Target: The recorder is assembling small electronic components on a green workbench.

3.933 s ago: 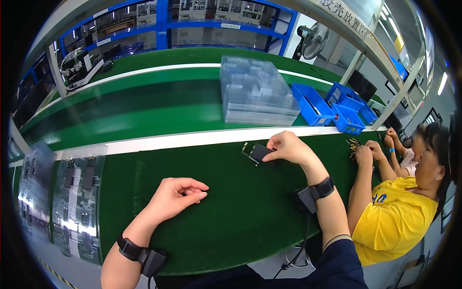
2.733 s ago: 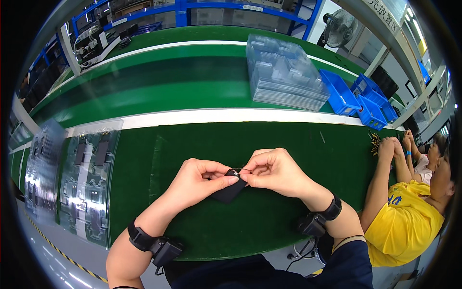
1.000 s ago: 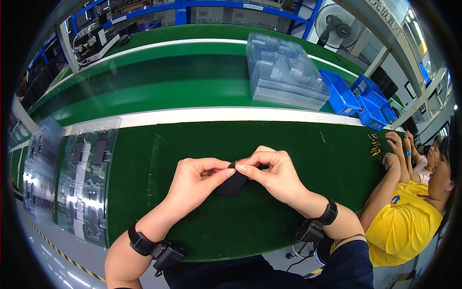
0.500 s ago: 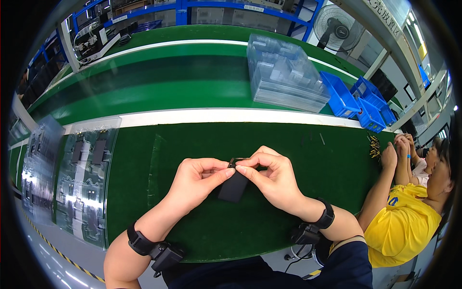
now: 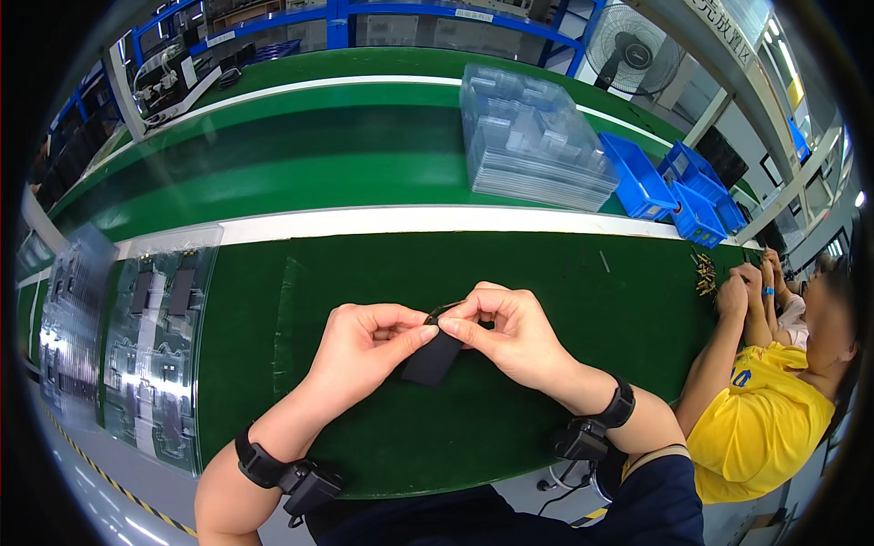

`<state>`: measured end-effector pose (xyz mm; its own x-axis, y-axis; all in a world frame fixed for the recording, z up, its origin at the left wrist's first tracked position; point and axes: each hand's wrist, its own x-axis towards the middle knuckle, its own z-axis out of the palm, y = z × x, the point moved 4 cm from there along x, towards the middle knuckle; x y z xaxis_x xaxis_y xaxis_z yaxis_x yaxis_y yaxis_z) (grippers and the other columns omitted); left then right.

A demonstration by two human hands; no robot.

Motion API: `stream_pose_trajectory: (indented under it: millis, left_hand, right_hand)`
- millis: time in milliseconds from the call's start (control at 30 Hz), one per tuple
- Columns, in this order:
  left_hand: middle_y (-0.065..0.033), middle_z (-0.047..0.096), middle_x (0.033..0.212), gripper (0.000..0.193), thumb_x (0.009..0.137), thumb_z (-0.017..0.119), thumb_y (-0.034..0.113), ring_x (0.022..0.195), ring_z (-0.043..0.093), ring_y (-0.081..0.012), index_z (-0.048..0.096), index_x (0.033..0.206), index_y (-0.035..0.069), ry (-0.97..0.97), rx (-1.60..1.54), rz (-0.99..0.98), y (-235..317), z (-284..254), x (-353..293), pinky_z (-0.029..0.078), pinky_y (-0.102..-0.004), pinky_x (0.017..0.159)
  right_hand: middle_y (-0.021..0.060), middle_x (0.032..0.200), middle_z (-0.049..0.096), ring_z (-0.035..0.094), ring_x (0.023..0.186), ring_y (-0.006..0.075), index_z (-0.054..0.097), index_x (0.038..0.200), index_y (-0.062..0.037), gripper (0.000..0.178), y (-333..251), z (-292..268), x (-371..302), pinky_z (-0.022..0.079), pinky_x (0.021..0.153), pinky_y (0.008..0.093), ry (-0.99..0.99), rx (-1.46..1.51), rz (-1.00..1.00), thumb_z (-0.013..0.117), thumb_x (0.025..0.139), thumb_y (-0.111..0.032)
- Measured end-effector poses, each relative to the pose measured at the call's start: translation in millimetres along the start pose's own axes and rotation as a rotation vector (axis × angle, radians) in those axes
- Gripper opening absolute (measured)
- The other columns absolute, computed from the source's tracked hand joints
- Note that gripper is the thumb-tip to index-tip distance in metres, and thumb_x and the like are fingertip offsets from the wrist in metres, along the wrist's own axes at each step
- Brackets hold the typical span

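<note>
A flat black rectangular piece [image 5: 431,358] is held above the green bench mat, tilted, its lower end pointing toward me. From its upper end rises a thin dark looped strip or lead [image 5: 444,309], partly covered by my fingers. My left hand [image 5: 369,344] pinches the piece's upper left corner between thumb and forefinger. Meeting it there, my right hand [image 5: 506,329] pinches the upper right side, by the base of the strip. The fingertips hide the exact join. Black straps with small boxes sit on both wrists.
Clear plastic trays [image 5: 150,364] holding black pieces lie at the left, beside a stack of trays [image 5: 73,318]. More clear trays [image 5: 537,136] and blue bins [image 5: 637,177] stand beyond the white ledge. At right, a person in yellow [image 5: 760,409] works near small black-and-gold parts [image 5: 705,275].
The black piece has shifted slightly left and toward me, tilting a little more. Both hands keep their pinch, the right fingers a bit changed around the strip.
</note>
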<state>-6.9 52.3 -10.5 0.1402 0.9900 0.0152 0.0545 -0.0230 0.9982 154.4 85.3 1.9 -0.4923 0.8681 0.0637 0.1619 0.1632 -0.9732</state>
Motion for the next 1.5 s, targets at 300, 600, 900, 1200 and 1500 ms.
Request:
stream_pose_trajectory:
  millis: [300, 600, 900, 1200, 1500]
  left_hand:
    - [-0.0064, 0.065, 0.077, 0.015, 0.08, 0.065, 0.008, 0.07, 0.06, -0.0076, 0.064, 0.09, -0.004, 0.076, -0.119, -0.006, 1.2, -4.6, 0.9, 0.05, -0.0199, 0.066]
    - [-0.0034, 0.064, 0.076, 0.016, 0.079, 0.067, 0.009, 0.07, 0.059, -0.0061, 0.065, 0.089, -0.002, 0.009, -0.067, -0.007, 5.4, -5.8, 4.8, 0.048, -0.0196, 0.065]
    - [-0.0028, 0.064, 0.073, 0.01, 0.077, 0.066, 0.007, 0.066, 0.057, -0.0047, 0.065, 0.081, -0.002, -0.005, 0.024, 0.043, 5.0, -4.4, 3.1, 0.047, -0.0189, 0.062]
    - [-0.0037, 0.063, 0.078, 0.005, 0.078, 0.065, 0.003, 0.072, 0.058, -0.0078, 0.063, 0.081, -0.001, 0.022, -0.047, -0.015, 9.6, -4.3, 1.2, 0.048, -0.0222, 0.07]
    - [-0.005, 0.064, 0.078, 0.007, 0.077, 0.066, 0.003, 0.071, 0.059, -0.0076, 0.063, 0.082, -0.002, 0.036, -0.043, 0.016, 8.0, -4.2, 0.7, 0.049, -0.0208, 0.066]
  right_hand:
    - [0.0022, 0.078, 0.06, 0.056, 0.072, 0.0067, 0.061, 0.085, 0.0016, 0.014, 1.9, -1.4, 5.0, 0.047, 0.064, 0.0197, -0.041, 0.108, -0.051, 0.067, 0.078, -0.008]
    - [0.0085, 0.082, 0.064, 0.063, 0.077, 0.0116, 0.061, 0.085, 0.0021, 0.011, 6.4, 3.7, -1.4, 0.051, 0.072, 0.0217, -0.117, 0.308, 0.156, 0.066, 0.076, 0.0]
    - [0.0106, 0.08, 0.065, 0.064, 0.074, 0.0133, 0.062, 0.082, 0.0022, 0.009, 10.5, 9.1, -3.6, 0.052, 0.072, 0.0235, -0.115, 0.422, 0.2, 0.068, 0.075, 0.0]
    - [0.0116, 0.086, 0.065, 0.064, 0.08, 0.016, 0.063, 0.095, 0.0041, 0.018, 5.4, -6.5, 2.0, 0.051, 0.077, 0.0257, -0.173, 0.363, 0.253, 0.064, 0.08, -0.007]
    - [0.0124, 0.083, 0.065, 0.064, 0.079, 0.0166, 0.063, 0.092, 0.0051, 0.015, 5.1, -5.9, -2.0, 0.051, 0.075, 0.0261, -0.213, 0.278, 0.178, 0.061, 0.082, -0.006]
